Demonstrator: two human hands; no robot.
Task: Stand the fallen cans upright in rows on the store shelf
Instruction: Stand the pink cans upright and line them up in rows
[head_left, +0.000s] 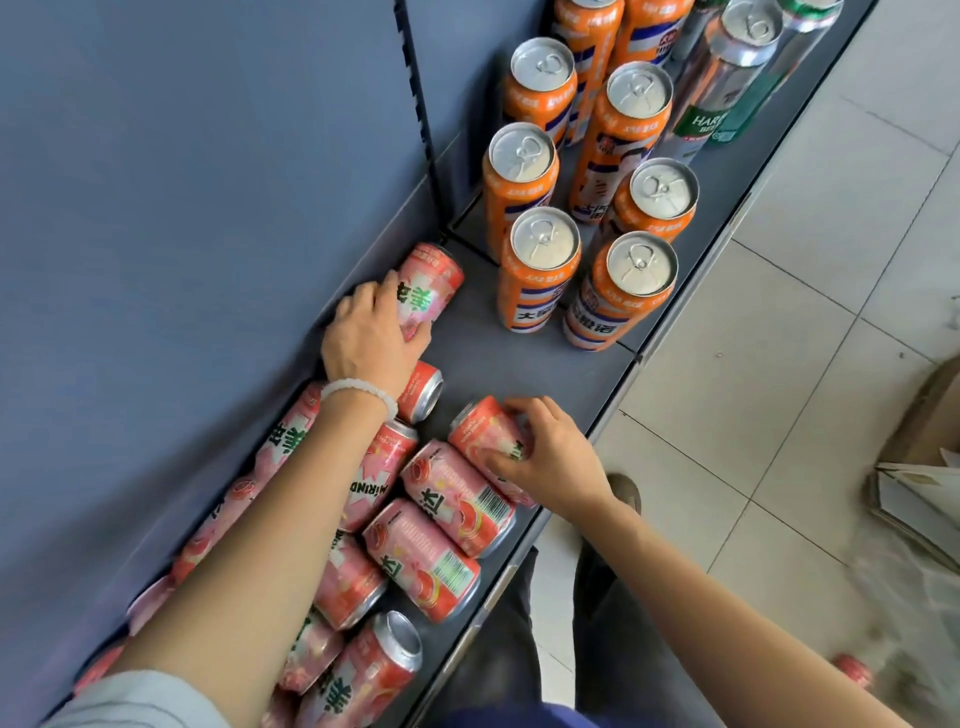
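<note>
Operator: Cans (447, 525) of the pink type lie on their sides across the near part of the store shelf (498, 353), heaped against one another from the back panel to the front edge. Why are both hands placed as they are?

Technician: Each hand takes one can, apparently so that two can be stood up at once. The left hand (366, 338) has its grip wrapped over the rear can (434, 283), which lies tilted near the back panel (208, 208), just short of the orange cans (540, 270). The right hand (545, 457) has its fingers curled over the front can (485, 441), near the shelf's front edge.

Operator: Why those two cans?

Technician: In my judgement, they lie nearest the bare patch of shelf between the heap and the upright orange cans. A row begun there has a straight reference beside it.

Operator: Risk?

Technician: The front can touches its neighbour in the heap. Lifting it may let adjacent cans roll toward the open front edge. One pink can (852, 670) already lies on the floor (779, 364).
</note>
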